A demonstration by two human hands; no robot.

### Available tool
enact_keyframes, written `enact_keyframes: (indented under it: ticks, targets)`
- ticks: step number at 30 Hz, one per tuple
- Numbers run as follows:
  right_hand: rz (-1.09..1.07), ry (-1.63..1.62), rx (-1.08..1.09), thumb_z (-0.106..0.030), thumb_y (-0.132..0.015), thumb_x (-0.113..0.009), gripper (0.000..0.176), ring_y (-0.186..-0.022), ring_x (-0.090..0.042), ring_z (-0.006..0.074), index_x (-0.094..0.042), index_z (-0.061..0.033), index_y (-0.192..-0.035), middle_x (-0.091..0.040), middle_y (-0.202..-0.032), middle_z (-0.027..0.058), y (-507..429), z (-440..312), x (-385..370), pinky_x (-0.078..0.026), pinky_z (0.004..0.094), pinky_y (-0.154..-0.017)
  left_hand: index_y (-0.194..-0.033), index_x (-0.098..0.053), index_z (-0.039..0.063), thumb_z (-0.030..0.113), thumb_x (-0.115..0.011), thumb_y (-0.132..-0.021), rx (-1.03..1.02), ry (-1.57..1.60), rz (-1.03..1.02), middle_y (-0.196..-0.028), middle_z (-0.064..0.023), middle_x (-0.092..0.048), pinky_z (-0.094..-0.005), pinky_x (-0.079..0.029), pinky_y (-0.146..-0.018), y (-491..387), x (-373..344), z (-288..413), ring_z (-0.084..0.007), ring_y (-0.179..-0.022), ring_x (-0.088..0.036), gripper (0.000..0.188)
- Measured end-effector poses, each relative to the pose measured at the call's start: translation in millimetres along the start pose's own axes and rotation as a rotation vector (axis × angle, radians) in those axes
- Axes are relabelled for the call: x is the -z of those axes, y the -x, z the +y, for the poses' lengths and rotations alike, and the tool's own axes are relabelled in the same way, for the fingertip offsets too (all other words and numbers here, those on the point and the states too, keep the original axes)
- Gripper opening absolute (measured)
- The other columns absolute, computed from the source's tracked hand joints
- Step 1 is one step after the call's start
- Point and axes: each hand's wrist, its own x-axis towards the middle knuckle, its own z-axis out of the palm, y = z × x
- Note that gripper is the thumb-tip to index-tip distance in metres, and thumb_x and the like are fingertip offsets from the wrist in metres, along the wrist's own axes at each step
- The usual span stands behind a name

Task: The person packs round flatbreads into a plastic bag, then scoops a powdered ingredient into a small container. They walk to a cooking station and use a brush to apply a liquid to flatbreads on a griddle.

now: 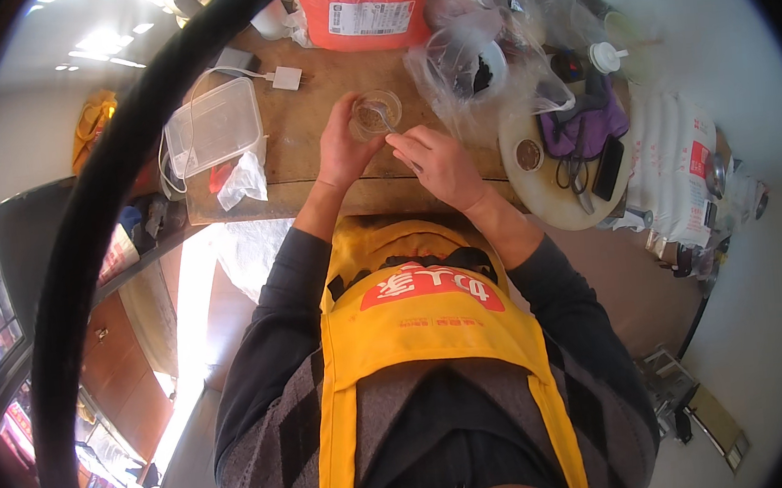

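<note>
Over the front of a wooden table (298,133), my left hand (344,150) grips a small clear plastic cup (389,99) by its side. Some brown, grainy stuff lies in the cup. My right hand (443,166) holds a metal spoon (380,109), its bowl dipped into the cup and its handle running back under my fingers. What the grainy stuff is, I cannot tell.
Left on the table are a clear plastic container (217,127), a white charger (286,78) and crumpled plastic (244,180). An orange parcel (370,9) lies behind. To the right are a bagged white tub (495,67) and a round board (533,193) bearing scissors (577,175), a phone (608,169) and a purple pouch (583,126).
</note>
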Motion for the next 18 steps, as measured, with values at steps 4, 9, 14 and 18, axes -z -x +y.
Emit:
enact_keyframes:
  ticks: [4,9,14,18]
  targets:
    - [0.117,0.089,0.058,-0.011,-0.094,-0.072,0.021,-0.08,-0.066,0.0325,-0.07,-0.0066,-0.115,-0.063,-0.087,0.0117,-12.1,-10.9,10.5,-0.054,0.0419,-0.069,-0.141,-0.051,0.003,0.015,-0.092,-0.071,-0.015,-0.004,-0.035,-0.135,-0.0184,-0.062,-0.0423,-0.052,-0.102,-26.5,3.4,1.6,-0.0371,-0.124,-0.062,0.082]
    - [0.204,-0.204,-0.247,-0.014,-0.102,-0.064,0.017,-0.072,-0.063,0.0228,-0.07,-0.0033,-0.114,-0.067,-0.091,0.0098,-29.5,-2.5,28.9,-0.052,0.0344,-0.065,-0.142,-0.05,0.004,0.015,-0.09,-0.073,-0.002,0.04,-0.062,-0.136,-0.0192,-0.061,-0.0436,-0.051,-0.103,-43.5,-7.2,-4.1,-0.0392,-0.127,-0.06,0.081]
    - [0.485,-0.63,-0.552,-0.02,-0.11,-0.053,0.026,-0.065,-0.056,0.0089,-0.07,0.0,-0.114,-0.066,-0.083,0.0025,-60.9,3.0,88.4,-0.045,0.0259,-0.059,-0.145,-0.046,0.004,0.014,-0.089,-0.074,0.08,-0.002,-0.14,-0.14,-0.0208,-0.059,-0.0443,-0.05,-0.106,-45.1,-22.0,-19.0,-0.0402,-0.13,-0.058,0.084]
    - [0.695,-0.637,-0.444,-0.026,-0.111,-0.052,0.031,-0.065,-0.054,0.0061,-0.07,-0.0002,-0.114,-0.064,-0.08,0.0003,-112.3,30.0,135.5,-0.044,0.024,-0.057,-0.148,-0.043,0.005,0.013,-0.089,-0.074,0.02,-0.025,-0.155,-0.142,-0.0213,-0.057,-0.0446,-0.05,-0.106,-47.8,-31.5,-23.4,-0.0394,-0.131,-0.057,0.088]
